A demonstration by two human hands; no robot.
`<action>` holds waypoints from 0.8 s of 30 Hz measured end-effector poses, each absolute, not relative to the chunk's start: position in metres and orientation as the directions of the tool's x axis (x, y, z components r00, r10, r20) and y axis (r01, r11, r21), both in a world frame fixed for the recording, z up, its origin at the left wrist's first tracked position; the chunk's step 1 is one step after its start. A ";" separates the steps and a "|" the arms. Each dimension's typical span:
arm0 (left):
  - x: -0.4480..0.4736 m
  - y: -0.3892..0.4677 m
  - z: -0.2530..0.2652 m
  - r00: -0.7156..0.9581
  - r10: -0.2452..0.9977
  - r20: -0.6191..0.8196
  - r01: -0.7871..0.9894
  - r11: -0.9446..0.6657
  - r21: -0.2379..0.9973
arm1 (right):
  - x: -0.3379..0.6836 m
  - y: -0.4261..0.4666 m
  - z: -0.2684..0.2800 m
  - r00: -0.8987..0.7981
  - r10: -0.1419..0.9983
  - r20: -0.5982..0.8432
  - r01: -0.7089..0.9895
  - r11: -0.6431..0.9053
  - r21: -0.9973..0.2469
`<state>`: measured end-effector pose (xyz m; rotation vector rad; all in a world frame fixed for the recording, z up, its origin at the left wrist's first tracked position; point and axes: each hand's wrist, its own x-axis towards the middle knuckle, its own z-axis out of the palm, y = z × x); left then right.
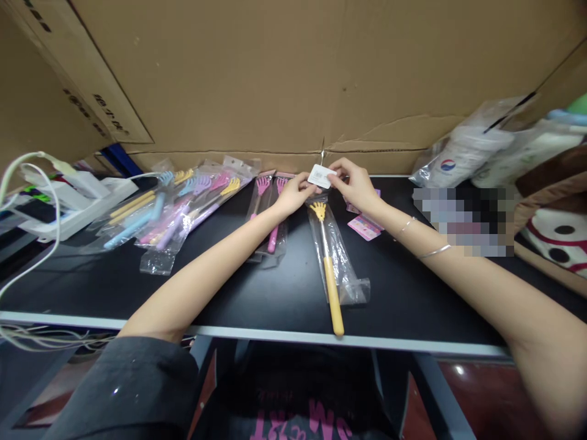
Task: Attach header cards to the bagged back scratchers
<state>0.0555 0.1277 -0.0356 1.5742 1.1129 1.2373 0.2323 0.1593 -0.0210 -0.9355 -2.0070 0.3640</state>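
Through the head camera, I take as my landmark the yellow back scratcher (333, 293), with its hand-shaped head, thin metal shaft and long smooth handle, lying on the black desk (257, 299) with its head pointing away from me. Just beyond that head I have the small white card (320, 177), rounded at the corners and faintly printed. My right hand (353, 180) has its fingers closed in a pinch on the card's right edge; my left hand (297, 192) has its fingers curled at the opposite edge, but I cannot tell whether they grip it or only steady it. I judge the step in hand to be fine handling of this card, so a light hold at the margins serves best: the print stays readable and the card flat, where a hard squeeze could crease it. Keeping both wrists low should help against tremor. The clear plastic bag (351, 281) lies along the scratcher's right side; whether it encloses the head I cannot tell, and such thin film could snag on a fingertip, so I would keep fingers above it. The handle ends near the desk's front edge, where a sleeve could nudge it. Left of the scratcher lie bagged pink back scratchers (273, 241); to its right, a pink printed card (364, 227).
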 end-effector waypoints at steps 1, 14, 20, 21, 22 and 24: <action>0.055 0.129 -0.037 0.127 0.957 0.262 0.157 -0.280 0.947 | 0.232 0.160 -0.023 -0.336 0.730 0.595 0.477 0.677 -0.560; 0.051 0.141 -0.052 0.209 0.887 0.411 0.101 -0.438 0.893 | 0.232 0.158 -0.017 -0.362 0.701 0.615 0.498 0.703 -0.507; 0.049 0.143 -0.053 0.224 0.860 0.458 0.126 -0.492 0.862 | 0.233 0.156 -0.015 -0.379 0.698 0.608 0.514 0.705 -0.488; 0.049 0.143 -0.052 0.221 0.860 0.460 0.134 -0.494 0.859 | 0.233 0.156 -0.015 -0.381 0.695 0.610 0.513 0.708 -0.486; 0.049 0.142 -0.052 0.217 0.860 0.462 0.144 -0.497 0.856 | 0.233 0.156 -0.015 -0.383 0.693 0.612 0.511 0.710 -0.484; 0.048 0.141 -0.050 0.209 0.856 0.472 0.160 -0.507 0.847 | 0.234 0.156 -0.015 -0.384 0.688 0.616 0.511 0.714 -0.479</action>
